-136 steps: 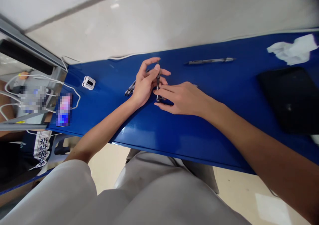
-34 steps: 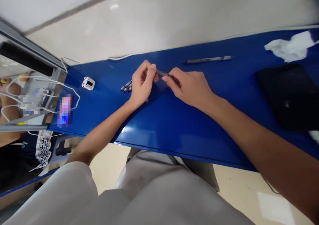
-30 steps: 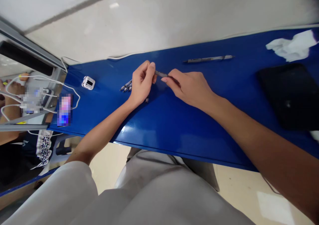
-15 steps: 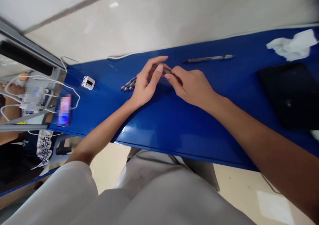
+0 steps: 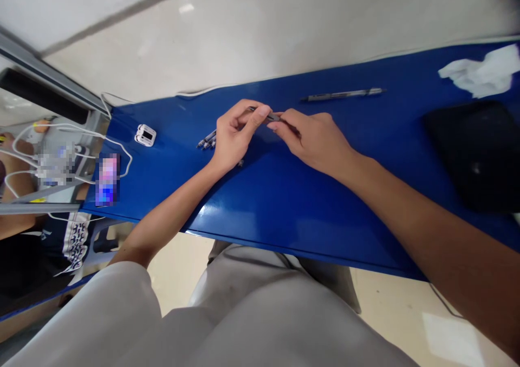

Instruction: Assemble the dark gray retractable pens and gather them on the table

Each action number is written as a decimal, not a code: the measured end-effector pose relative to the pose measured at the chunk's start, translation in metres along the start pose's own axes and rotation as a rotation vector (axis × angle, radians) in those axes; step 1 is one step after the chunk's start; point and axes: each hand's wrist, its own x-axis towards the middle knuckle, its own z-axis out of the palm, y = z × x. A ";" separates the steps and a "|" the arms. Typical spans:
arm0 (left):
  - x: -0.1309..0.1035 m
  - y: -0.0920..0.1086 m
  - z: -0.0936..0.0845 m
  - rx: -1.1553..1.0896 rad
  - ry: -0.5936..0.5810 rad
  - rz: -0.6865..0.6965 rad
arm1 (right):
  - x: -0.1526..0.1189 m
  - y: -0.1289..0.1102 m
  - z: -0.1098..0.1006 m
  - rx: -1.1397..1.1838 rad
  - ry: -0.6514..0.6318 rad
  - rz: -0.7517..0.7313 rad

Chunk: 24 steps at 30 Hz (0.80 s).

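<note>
Over the blue table, both hands are closed on one dark grey pen. My left hand pinches it between thumb and fingers. My right hand grips the other end, which its fingers mostly hide. Several pens lie together on the table, partly covered by my left hand. A tiny part of something shows beside my left wrist, too small to name. Beyond my right hand, another pen lies alone near the wall.
A white earbud case and a blurred phone with white cables are on the left. To the right are crumpled white tissue and a black case. At far left, another person's arm shows beyond a metal frame.
My left fingers have curled in closer around the pen and the hand has shifted slightly left. A small thing now shows beside my left wrist. My right hand keeps its grip.
</note>
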 end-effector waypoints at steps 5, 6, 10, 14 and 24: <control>0.002 -0.006 0.001 -0.031 0.037 0.024 | 0.000 -0.001 0.002 -0.028 0.006 0.009; 0.003 -0.009 0.000 -0.036 0.020 0.037 | 0.000 -0.001 0.002 -0.033 0.010 0.010; 0.006 -0.017 -0.005 -0.077 -0.109 0.087 | 0.000 -0.001 0.002 -0.036 0.042 0.025; 0.002 -0.014 -0.006 -0.047 -0.105 0.066 | 0.000 0.000 0.002 -0.041 0.056 0.035; 0.005 -0.018 -0.007 -0.088 -0.092 0.062 | 0.000 -0.001 0.003 -0.058 0.034 0.056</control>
